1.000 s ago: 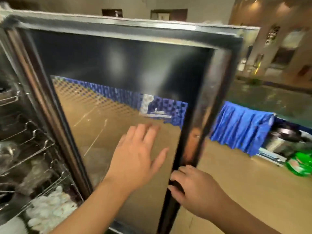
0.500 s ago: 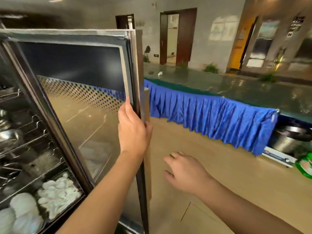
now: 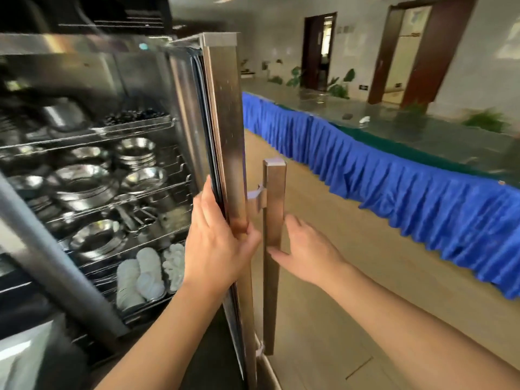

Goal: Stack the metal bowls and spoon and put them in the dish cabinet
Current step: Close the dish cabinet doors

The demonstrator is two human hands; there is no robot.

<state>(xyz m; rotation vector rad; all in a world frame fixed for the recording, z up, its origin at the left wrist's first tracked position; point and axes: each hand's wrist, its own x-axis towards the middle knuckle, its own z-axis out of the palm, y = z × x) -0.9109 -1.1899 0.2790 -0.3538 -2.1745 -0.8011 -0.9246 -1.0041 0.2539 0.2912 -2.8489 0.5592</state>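
Note:
The steel dish cabinet stands open at the left, its wire shelves (image 3: 118,198) holding several stacks of metal bowls (image 3: 84,187). White dishes (image 3: 143,274) fill the lowest tray. The cabinet door (image 3: 228,130) is seen edge-on in the middle. My left hand (image 3: 216,243) is wrapped around the door's edge, thumb on the outer face. My right hand (image 3: 306,251) is at the long vertical door handle (image 3: 274,215), fingers spread and touching its lower part, not closed around it. No spoon can be made out.
A long table with a blue pleated skirt (image 3: 394,198) and a glossy green top runs along the right. Tan floor lies between it and the door. Brown doorways (image 3: 318,52) and potted plants line the far wall.
The door has swung further, from showing its glass face to edge-on. My left hand went from flat on the glass to gripping the edge. My right hand rose to the handle.

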